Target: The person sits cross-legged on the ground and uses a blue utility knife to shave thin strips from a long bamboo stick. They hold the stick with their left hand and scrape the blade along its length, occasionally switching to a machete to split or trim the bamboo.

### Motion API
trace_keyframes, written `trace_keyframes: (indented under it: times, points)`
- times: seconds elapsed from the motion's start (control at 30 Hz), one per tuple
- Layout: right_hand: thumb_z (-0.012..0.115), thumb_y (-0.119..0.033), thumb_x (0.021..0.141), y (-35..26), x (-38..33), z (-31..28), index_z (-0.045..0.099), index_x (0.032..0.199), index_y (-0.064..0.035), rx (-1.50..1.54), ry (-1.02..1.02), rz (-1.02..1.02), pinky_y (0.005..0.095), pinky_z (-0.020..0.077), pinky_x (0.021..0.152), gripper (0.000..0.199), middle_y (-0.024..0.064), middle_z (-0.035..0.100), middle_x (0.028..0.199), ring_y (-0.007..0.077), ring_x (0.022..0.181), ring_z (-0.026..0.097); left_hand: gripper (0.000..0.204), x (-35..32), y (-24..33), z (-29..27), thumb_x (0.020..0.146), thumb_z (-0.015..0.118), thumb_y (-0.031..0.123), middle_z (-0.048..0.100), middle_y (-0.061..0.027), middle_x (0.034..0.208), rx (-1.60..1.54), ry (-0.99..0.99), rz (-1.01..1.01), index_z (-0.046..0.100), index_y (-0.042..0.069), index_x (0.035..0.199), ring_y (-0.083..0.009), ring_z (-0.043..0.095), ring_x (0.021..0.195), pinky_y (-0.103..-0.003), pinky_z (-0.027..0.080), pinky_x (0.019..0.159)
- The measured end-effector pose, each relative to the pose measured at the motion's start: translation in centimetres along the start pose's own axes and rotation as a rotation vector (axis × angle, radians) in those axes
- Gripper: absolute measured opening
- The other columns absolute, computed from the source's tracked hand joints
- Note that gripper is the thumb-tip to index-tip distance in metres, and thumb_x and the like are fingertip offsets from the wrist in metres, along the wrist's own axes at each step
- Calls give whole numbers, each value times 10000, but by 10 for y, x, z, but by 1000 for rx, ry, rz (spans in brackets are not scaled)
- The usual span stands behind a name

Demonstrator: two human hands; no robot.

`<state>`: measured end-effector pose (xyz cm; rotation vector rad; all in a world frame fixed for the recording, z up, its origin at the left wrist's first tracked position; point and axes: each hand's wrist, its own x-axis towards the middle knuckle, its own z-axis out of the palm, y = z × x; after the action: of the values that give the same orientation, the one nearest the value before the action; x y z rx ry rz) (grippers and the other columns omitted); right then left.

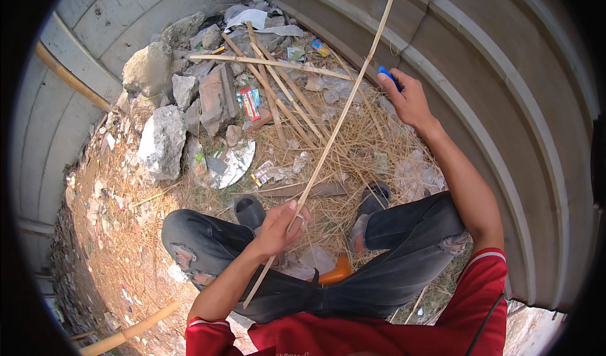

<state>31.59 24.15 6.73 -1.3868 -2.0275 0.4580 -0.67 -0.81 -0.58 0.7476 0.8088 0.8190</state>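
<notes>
My left hand [281, 227] is closed around a long, thin bamboo strip [341, 119]. The strip slants from above my left thigh up to the far right, near the metal wall. Out to the right, my right hand [409, 97] grips a small blue tool [389, 77]; only its blue part shows, and my fingers hide the rest. The right hand is apart from the strip. Between my knees and beyond lie thin bamboo shavings [353, 141] on the ground.
Several bamboo sticks [278, 84] lie crossed ahead, beside broken concrete chunks [163, 142]. Corrugated metal sheeting [505, 122] rises close on the right. A smooth orange object [338, 271] is between my legs. A bamboo pole [129, 331] lies at lower left, and wrappers [249, 103] litter the ground.
</notes>
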Motion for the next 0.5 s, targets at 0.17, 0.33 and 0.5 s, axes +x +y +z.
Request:
trace_keyframes:
  times: [0.17, 0.33, 0.5]
  points:
    - [697, -459, 979, -25, -8, -1, 655, 894, -55, 266, 26, 61, 316, 369, 593, 414, -13, 451, 626, 113, 633, 418, 515, 0, 14, 1, 1144, 310, 405, 328, 33, 467, -118, -38, -24, 592, -9, 1028, -73, 242, 339, -234, 246, 371]
    - [720, -456, 972, -48, -13, 6, 672, 869, -54, 577, -102, 298, 295, 334, 557, 418, -63, 446, 648, 61, 624, 402, 500, 4, 9, 0, 1142, 316, 402, 327, 43, 472, -191, -127, -53, 591, -1, 1031, -67, 257, 353, -227, 238, 379]
    - [727, -427, 973, -58, -26, 31, 673, 786, -59, 573, -178, 251, 303, 322, 527, 416, -64, 453, 614, 61, 586, 381, 492, 6, 15, 3, 1143, 315, 402, 337, 42, 482, -189, -152, -62, 588, 7, 1039, -65, 272, 364, -228, 235, 388]
